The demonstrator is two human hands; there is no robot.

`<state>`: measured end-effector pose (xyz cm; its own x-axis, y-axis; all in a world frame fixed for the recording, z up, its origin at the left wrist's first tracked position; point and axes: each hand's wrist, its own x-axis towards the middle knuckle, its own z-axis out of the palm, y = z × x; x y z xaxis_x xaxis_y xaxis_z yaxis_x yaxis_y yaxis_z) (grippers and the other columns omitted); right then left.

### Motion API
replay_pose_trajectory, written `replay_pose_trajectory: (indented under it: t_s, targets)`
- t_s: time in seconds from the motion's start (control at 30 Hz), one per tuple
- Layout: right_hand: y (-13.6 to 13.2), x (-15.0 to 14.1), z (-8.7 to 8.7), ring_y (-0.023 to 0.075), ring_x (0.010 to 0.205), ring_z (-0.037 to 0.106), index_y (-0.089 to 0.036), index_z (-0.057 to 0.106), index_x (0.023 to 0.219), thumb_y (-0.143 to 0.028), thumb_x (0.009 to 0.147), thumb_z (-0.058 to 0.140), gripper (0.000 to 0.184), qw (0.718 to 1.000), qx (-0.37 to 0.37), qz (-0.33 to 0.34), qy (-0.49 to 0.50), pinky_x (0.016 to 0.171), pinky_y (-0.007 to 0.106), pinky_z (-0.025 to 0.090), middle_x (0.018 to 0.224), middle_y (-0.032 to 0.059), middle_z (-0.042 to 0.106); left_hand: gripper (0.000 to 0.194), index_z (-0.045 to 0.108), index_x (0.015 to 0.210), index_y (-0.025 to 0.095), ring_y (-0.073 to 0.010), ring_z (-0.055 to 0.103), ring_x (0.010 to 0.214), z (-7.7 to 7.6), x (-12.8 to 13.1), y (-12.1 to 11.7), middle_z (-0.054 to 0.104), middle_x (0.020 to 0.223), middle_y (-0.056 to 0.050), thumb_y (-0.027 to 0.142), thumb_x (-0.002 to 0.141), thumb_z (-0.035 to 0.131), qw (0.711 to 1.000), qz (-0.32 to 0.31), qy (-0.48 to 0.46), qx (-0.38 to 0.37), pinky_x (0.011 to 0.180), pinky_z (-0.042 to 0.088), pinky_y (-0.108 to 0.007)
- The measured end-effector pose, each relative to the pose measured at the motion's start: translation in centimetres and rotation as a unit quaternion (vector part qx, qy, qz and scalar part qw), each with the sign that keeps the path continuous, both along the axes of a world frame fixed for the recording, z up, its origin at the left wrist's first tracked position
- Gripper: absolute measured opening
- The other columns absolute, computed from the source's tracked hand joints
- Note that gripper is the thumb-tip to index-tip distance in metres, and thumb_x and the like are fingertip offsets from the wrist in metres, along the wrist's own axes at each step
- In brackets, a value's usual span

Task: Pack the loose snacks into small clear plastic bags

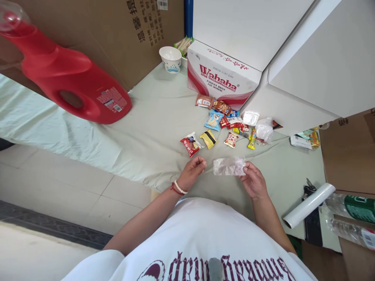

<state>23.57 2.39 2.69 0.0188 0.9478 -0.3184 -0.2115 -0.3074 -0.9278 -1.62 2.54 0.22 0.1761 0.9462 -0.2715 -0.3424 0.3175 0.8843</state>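
A small clear plastic bag point(228, 166) stretches out flat from my right hand point(254, 178), which pinches its right end. My left hand point(193, 169) is curled closed a short way left of the bag, apart from it; whether anything is between its fingertips is hidden. Just beyond my hands lie a red and white snack packet point(191, 144), a yellow packet point(209, 139) and a small red and cream packet point(231, 139). Farther back are a light blue packet point(214, 120), a brown packet point(204, 101) and a narrow yellow packet point(252, 139).
A Wahaha water carton point(222, 74) stands behind the packets, with a paper cup point(170, 59) to its left. Crumpled clear plastic point(264, 130) lies right of the packets. At left is a big red jug point(79, 82); at right, a white roll point(309, 205) and plastic bottles point(351, 207).
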Motion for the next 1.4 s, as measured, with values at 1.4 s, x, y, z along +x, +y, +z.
replay_pose_trajectory:
  t_s: [1.4]
  targets:
    - [-3.0,-3.2,-1.8,0.0174,0.08,0.057,-0.023,0.073,0.085,-0.044,0.093,0.065,0.025,0.962,0.126,0.128,-0.208,0.074,0.028,0.044,0.085,0.0029,0.064,0.028,0.072,0.082,0.018,-0.0154,0.06,0.079,-1.0,5.1,-0.7,0.065,0.085,-0.003,0.045,0.077,0.078,0.991,-0.025,0.119,0.053,0.077,0.049,-0.03]
